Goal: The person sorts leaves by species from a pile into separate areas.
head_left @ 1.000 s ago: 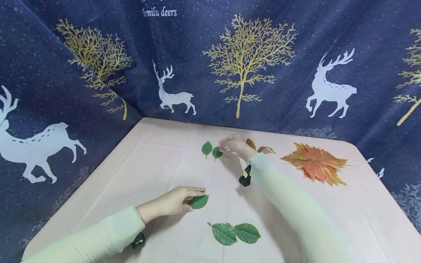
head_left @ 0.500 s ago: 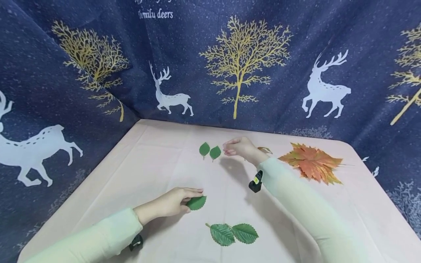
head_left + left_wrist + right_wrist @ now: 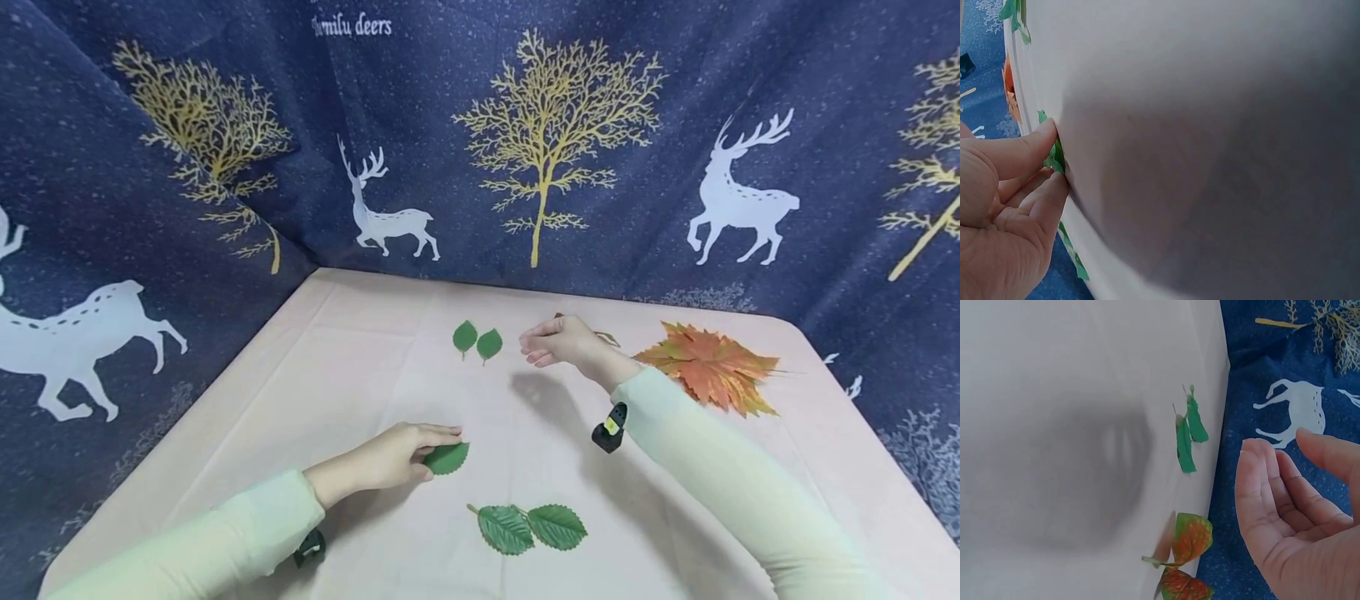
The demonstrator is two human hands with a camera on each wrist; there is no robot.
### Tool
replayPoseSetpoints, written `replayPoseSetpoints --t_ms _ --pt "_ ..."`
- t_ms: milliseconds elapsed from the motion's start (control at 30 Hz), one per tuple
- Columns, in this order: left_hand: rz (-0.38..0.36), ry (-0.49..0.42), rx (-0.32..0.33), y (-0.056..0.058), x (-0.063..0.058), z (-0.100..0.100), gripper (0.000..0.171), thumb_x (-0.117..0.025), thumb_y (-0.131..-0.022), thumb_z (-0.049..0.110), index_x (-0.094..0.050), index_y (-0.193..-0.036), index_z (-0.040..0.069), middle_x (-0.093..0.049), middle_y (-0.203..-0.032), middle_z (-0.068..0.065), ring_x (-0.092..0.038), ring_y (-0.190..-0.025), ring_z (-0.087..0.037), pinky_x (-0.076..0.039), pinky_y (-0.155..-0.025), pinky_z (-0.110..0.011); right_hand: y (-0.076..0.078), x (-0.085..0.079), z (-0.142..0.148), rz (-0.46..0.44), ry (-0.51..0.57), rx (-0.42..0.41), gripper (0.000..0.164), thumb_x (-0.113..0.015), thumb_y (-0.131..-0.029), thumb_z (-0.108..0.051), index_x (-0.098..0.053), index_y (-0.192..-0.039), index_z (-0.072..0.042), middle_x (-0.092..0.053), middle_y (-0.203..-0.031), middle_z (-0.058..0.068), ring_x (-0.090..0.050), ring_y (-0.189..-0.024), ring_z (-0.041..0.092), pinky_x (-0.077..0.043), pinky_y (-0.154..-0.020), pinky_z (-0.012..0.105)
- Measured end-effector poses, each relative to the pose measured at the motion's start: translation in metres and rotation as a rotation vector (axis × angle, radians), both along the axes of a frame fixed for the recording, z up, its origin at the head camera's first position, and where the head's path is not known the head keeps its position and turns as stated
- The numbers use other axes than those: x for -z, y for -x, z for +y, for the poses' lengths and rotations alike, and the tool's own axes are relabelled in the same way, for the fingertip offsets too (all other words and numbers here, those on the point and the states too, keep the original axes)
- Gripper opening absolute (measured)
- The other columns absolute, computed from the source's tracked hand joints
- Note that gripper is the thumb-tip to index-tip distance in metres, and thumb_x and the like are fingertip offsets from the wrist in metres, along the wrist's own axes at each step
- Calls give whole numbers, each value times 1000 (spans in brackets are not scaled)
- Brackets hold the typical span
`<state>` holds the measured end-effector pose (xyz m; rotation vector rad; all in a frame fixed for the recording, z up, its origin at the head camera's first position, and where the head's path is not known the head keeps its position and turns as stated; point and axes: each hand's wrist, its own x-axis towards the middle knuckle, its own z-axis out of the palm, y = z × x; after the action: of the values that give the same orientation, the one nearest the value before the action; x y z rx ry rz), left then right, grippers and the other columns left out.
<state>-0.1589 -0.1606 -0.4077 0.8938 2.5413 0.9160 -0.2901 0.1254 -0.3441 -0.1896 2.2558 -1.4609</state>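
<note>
My left hand (image 3: pixel 386 458) holds a green leaf (image 3: pixel 447 458) at the table's middle. The left wrist view has the thumb and a finger on either side of that leaf (image 3: pixel 1055 155). Above the table, farther back, my right hand (image 3: pixel 562 343) has loosely bent fingers with nothing between them; the right wrist view shows a gap between thumb and fingers. To its left lie two small green leaves (image 3: pixel 477 343). Behind it are red-green leaves (image 3: pixel 1190 540), mostly hidden in the head view. Two joined larger green leaves (image 3: pixel 532 528) lie near the front.
A pile of orange maple leaves (image 3: pixel 712 367) lies at the right of the pale tablecloth (image 3: pixel 360 358). Dark blue cloth (image 3: pixel 450 167) with deer and trees hangs behind and at the left. Each wrist carries a small black camera, such as the right one (image 3: pixel 609 433).
My right hand has drawn back to the right, away from the two small green leaves, and now partly covers the red-green ones. The left hand stays at its leaf.
</note>
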Motion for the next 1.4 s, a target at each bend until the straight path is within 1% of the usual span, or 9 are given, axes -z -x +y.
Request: replayPoseSetpoints --t_ms 133,233,433,767,867,1000,1133,1233,1400 --pt "14 15 -1 1 0 0 57 -70 -80 -6 -55 -135 1 -48 -146 -13 -48 -131 -35 -52 -102 -33 -8 1 4 0 -1 9 35 -61 -96 -16 -60 -126 2 -67 -119 18 -71 -96 23 -62 -86 32" --pt "27 19 3 2 1 0 57 -70 -80 -6 -55 -135 1 -48 -146 -14 -48 -131 -36 -52 -102 -34 -14 3 8 -2 -5 12 35 -62 -95 -13 -60 -125 4 -69 -117 17 -72 -89 18 -62 -85 32" --pt "-18 8 -13 0 2 1 57 -69 -81 -7 -54 -136 1 -46 -148 -13 -48 -132 -35 -52 -102 -34 -27 11 16 1 2 5 35 -66 -92 -14 -63 -120 6 -74 -103 12 -71 -79 12 -63 -80 30" --pt "-32 0 -24 1 2 2 57 -69 -81 -6 -54 -135 1 -46 -148 -13 -48 -132 -35 -51 -103 -35 -62 24 39 82 36 -144 34 -66 -90 -11 -63 -117 11 -74 -98 15 -70 -76 18 -62 -74 31" --pt "-34 4 -17 1 1 2 57 -69 -81 -7 -55 -135 1 -46 -148 -13 -48 -131 -35 -51 -103 -35 -76 27 43 97 18 -174 36 -68 -90 -14 -63 -115 11 -74 -94 16 -70 -74 18 -61 -75 28" --pt "-11 16 -13 0 1 2 57 -70 -80 -6 -55 -135 2 -47 -147 -14 -49 -131 -35 -52 -102 -35 -93 29 47 125 -22 -200 36 -68 -89 -17 -65 -113 10 -73 -92 18 -70 -74 20 -60 -77 27" --pt "-2 6 -14 0 -1 1 57 -70 -80 -7 -56 -135 2 -48 -147 -14 -48 -131 -36 -51 -103 -35 -105 31 48 126 -15 -214 34 -67 -89 -14 -64 -112 11 -73 -93 21 -71 -77 26 -62 -74 29" --pt "-10 -1 -9 -1 -2 1 57 -70 -80 -7 -55 -135 1 -47 -147 -14 -47 -131 -37 -51 -103 -36 -114 35 47 119 -1 -228 34 -70 -87 -12 -64 -111 12 -72 -96 22 -70 -81 25 -61 -75 26" --pt "-12 6 -7 -1 -1 2 57 -71 -80 -6 -56 -135 2 -48 -147 -13 -47 -132 -37 -50 -104 -37 -129 43 48 114 8 -273 33 -74 -82 -12 -66 -106 10 -72 -100 21 -68 -84 16 -58 -75 17"
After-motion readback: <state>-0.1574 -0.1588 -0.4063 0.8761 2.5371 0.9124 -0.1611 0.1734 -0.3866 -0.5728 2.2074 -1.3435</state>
